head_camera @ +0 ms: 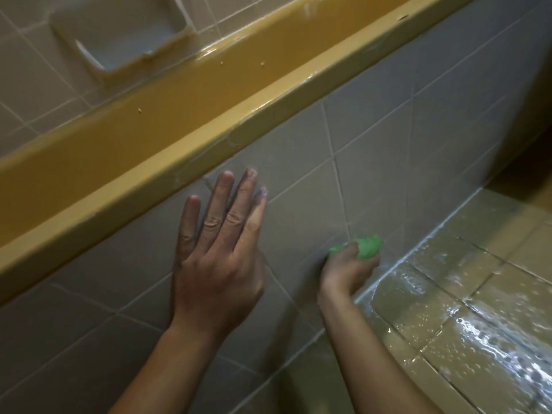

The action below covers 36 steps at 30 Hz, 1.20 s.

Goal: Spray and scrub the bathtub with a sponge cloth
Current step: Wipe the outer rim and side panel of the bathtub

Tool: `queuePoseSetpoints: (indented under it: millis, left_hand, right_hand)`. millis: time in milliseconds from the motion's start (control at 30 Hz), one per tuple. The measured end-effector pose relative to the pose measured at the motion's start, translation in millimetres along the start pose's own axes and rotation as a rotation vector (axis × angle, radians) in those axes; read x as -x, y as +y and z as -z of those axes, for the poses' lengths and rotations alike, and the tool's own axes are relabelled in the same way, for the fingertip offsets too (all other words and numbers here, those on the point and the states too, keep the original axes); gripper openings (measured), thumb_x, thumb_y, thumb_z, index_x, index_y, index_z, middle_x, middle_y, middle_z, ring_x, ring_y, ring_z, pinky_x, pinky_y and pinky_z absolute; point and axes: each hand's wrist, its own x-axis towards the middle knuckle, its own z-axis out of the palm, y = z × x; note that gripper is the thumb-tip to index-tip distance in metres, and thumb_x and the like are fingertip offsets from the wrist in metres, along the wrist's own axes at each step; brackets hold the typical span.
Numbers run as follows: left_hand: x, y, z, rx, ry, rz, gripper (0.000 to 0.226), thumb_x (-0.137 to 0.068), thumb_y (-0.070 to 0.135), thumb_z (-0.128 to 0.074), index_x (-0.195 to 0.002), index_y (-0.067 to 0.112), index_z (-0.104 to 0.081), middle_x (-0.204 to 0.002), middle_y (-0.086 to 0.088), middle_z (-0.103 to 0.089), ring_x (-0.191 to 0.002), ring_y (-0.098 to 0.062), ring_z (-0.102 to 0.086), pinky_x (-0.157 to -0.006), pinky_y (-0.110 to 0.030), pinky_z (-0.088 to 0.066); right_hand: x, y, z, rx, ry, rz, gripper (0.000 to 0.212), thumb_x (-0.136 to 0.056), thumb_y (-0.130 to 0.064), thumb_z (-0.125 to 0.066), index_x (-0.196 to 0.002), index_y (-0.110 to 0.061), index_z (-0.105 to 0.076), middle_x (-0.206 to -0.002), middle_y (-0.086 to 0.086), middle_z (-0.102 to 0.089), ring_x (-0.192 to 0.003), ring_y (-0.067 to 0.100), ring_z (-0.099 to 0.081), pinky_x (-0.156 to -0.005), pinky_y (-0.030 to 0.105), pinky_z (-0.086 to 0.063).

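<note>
The yellow bathtub rim (185, 115) runs diagonally from lower left to upper right. Below it is the tub's grey tiled side panel (373, 138). My left hand (218, 258) lies flat on that panel with its fingers straight and spread, fingertips just under the rim. My right hand (346, 270) grips a bunched green sponge cloth (366, 245) and holds it against the panel low down, near the seam with the floor. No spray bottle is in view.
A wet, shiny tiled floor (466, 318) fills the lower right, with white foam along the seam at the panel's foot. A recessed soap dish (119, 34) sits in the tiled wall at the upper left, beyond the tub.
</note>
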Motion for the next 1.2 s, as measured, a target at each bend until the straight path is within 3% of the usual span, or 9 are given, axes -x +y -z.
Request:
queuePoseSetpoints:
  millis: [333,567,667,800,867,967,1067,1133,1200]
  left_hand:
    - [-20.1,15.5,-2.7,-0.029,-0.004,0.034,0.069,-0.088,0.018,-0.053,-0.156,0.011,-0.046,-0.17,-0.006,-0.026,-0.161,-0.024,-0.017,-0.13,-0.049,-0.001]
    - [-24.3,15.6,-2.6,-0.045,-0.015,0.025,0.073,-0.083,0.017,-0.057,-0.155,0.011,-0.048,-0.17,-0.007,-0.026,-0.16,-0.026,-0.017,-0.129,-0.052,-0.001]
    - [-26.9,22.1,-6.9,-0.061,0.0,0.039,0.073,-0.082,0.018,-0.059,-0.154,0.012,-0.049,-0.17,-0.007,-0.028,-0.161,-0.026,-0.017,-0.129,-0.053,-0.001]
    - [-36.6,31.8,-15.3,-0.053,0.025,0.033,0.07,-0.084,0.019,-0.059,-0.153,0.013,-0.05,-0.169,-0.007,-0.028,-0.16,-0.027,-0.018,-0.129,-0.053,-0.001]
    - [-39.0,34.6,-17.9,-0.052,0.024,0.036,0.072,-0.083,0.019,-0.059,-0.154,0.013,-0.049,-0.169,-0.007,-0.028,-0.16,-0.027,-0.017,-0.129,-0.053,-0.001]
    - [-38.0,36.4,-21.1,-0.066,0.01,0.024,0.071,-0.085,0.02,-0.056,-0.155,0.012,-0.048,-0.169,-0.006,-0.029,-0.16,-0.026,-0.018,-0.129,-0.052,-0.001]
    - [-34.0,40.2,-26.7,-0.075,0.006,-0.004,0.068,-0.087,0.02,-0.052,-0.155,0.013,-0.049,-0.169,-0.004,-0.03,-0.16,-0.024,-0.019,-0.129,-0.052,-0.002]
    - [-32.6,44.4,-31.2,-0.081,0.017,-0.013,0.068,-0.088,0.02,-0.053,-0.155,0.014,-0.048,-0.169,-0.002,-0.031,-0.16,-0.023,-0.021,-0.13,-0.051,-0.003]
    - [-33.3,47.5,-36.2,-0.091,0.044,-0.011,0.067,-0.088,0.02,-0.053,-0.155,0.014,-0.048,-0.168,-0.002,-0.033,-0.159,-0.024,-0.022,-0.129,-0.051,-0.004]
  right_hand:
    - [46.0,-168.9,-27.6,-0.017,-0.289,1.401,0.055,-0.105,-0.036,-0.05,-0.15,-0.004,-0.046,-0.158,0.02,-0.042,-0.148,0.037,-0.038,-0.114,0.059,-0.037]
    - [-53.2,-227.2,-37.8,-0.021,-0.106,0.72,0.056,-0.105,-0.039,-0.047,-0.155,-0.016,-0.039,-0.153,0.01,-0.047,-0.135,0.025,-0.051,-0.098,0.016,-0.036]
    - [-6.3,-211.6,-33.5,-0.037,-0.175,1.076,0.054,-0.105,-0.033,-0.05,-0.154,-0.011,-0.041,-0.159,0.015,-0.042,-0.147,0.031,-0.04,-0.118,0.044,-0.036]
    - [20.7,-174.6,-22.2,0.08,-0.438,1.602,0.052,-0.103,-0.036,-0.056,-0.15,-0.021,-0.038,-0.161,0.016,-0.039,-0.15,0.042,-0.032,-0.115,0.064,-0.032]
    - [-12.7,-161.7,-24.2,0.029,-0.318,1.378,0.053,-0.103,-0.034,-0.057,-0.151,-0.016,-0.041,-0.159,0.016,-0.042,-0.15,0.036,-0.035,-0.119,0.052,-0.035]
    - [-79.5,-136.1,-24.2,-0.061,-0.09,0.626,0.053,-0.106,-0.036,-0.052,-0.152,-0.01,-0.043,-0.153,0.015,-0.049,-0.141,0.032,-0.047,-0.112,0.028,-0.035]
    - [-124.4,-116.2,-17.8,-0.19,-0.004,-0.118,0.052,-0.107,-0.038,-0.049,-0.152,-0.013,-0.04,-0.149,0.016,-0.053,-0.133,0.036,-0.054,-0.106,0.035,-0.042]
    - [-105.8,-119.1,-18.9,-0.089,0.011,-0.062,0.052,-0.107,-0.036,-0.049,-0.153,-0.013,-0.041,-0.151,0.015,-0.051,-0.135,0.035,-0.052,-0.106,0.033,-0.04]
    - [-60.3,-132.2,-23.2,-0.044,-0.026,0.378,0.053,-0.107,-0.035,-0.049,-0.155,-0.014,-0.039,-0.155,0.014,-0.047,-0.14,0.032,-0.048,-0.113,0.035,-0.038]
